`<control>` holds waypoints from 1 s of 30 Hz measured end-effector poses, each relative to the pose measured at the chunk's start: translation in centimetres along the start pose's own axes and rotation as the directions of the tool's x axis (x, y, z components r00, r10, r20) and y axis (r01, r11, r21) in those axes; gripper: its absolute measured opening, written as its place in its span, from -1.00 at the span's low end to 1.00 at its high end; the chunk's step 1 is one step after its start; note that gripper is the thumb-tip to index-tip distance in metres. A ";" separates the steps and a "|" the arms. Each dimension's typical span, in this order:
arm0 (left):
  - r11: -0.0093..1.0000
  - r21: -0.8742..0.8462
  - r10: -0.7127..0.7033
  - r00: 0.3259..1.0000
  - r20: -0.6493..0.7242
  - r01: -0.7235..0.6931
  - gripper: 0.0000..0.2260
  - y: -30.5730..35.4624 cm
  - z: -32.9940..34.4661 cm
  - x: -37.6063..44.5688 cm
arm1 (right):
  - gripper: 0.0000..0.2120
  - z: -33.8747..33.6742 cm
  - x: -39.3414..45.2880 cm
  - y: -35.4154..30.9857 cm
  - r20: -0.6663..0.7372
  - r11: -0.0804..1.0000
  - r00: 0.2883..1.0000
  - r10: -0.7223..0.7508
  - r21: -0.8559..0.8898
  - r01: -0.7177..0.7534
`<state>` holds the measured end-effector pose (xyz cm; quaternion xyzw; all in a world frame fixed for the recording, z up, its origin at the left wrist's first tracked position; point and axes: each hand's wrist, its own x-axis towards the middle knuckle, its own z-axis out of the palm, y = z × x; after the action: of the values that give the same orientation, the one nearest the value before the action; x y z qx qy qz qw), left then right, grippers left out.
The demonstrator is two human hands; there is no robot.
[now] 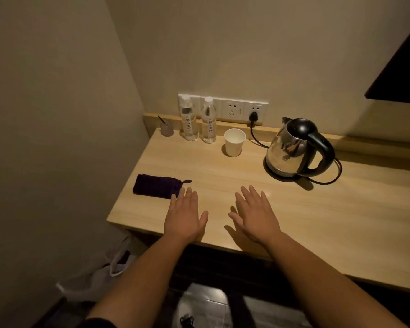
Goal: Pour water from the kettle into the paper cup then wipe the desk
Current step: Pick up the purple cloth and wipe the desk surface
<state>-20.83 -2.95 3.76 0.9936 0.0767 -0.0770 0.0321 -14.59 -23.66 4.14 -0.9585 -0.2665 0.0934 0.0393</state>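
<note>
Resting flat: left hand (185,215) and right hand (255,215), fingers spread, empty, lower centre on desk (317,209)
Kettle (294,150): right of centre, upright on its base
Cup (234,142): centre, upright, left of kettle
Cloth (155,189): folded, left, just beside left fingertips

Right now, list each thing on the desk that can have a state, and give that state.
kettle: upright on its base, lid shut, plugged in.
paper cup: upright, contents unclear.
cloth: folded, lying flat by the left hand.
two water bottles: upright, capped.
left hand: open, flat, holding nothing.
right hand: open, flat, holding nothing.
</note>
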 end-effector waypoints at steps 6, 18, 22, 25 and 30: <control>0.989 -0.034 -0.142 0.988 -0.051 0.141 -0.36 -5.8 -1.4 -1.6 | -0.09 -1.0 2.7 -4.9 -0.002 0.994 0.994 -0.105 0.007 0.105; 0.953 -0.124 -0.285 0.957 -0.060 0.276 -0.36 -16.9 0.6 -0.4 | -0.37 1.0 9.9 -14.7 0.032 0.980 0.981 -0.192 -0.042 0.193; 0.928 -0.134 -0.355 0.934 -0.043 0.347 -0.38 -20.0 1.2 0.0 | -0.39 1.7 12.2 -17.7 0.026 0.971 0.972 -0.232 -0.053 0.233; 0.856 -0.215 -0.480 0.877 0.007 0.470 -0.39 -21.4 2.0 0.9 | -0.35 2.5 14.0 -19.1 0.050 0.961 0.962 -0.268 -0.061 0.270; 0.729 -0.347 -0.598 0.796 0.096 0.590 -0.41 -23.6 4.9 3.4 | -0.28 4.3 17.8 -20.9 0.072 0.945 0.944 -0.321 -0.039 0.324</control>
<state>-21.95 20.45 -2.80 0.8943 0.4029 -0.0570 0.1861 -10.99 3.53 -0.25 -0.8991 -0.4232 0.1098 0.0215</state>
